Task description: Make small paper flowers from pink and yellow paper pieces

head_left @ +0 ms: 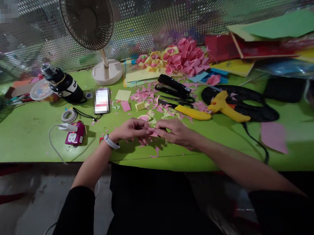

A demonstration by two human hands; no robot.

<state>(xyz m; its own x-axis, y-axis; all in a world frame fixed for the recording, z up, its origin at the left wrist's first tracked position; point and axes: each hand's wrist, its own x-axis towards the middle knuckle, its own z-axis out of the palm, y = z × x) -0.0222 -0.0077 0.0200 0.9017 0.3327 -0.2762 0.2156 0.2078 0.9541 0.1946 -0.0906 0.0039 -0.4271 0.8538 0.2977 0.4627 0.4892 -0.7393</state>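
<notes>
I find the pink paper piece [154,132] just below the centre of the frame, between both hands: the left hand [131,129] pinches one side, the right hand [175,132] the other. I judge the step in hand to be shaping it with the fingertips; its folds are too small for me to tell. The next move, I think, calls for a light, steady pinch, as thin paper should crease easily. Around it, paper scraps [142,94] litter the green table [28,139]. A stapler [174,87] lies above right, a glue gun [229,109] farther right, and folded pink papers [188,59] fill the upper centre-right.
</notes>
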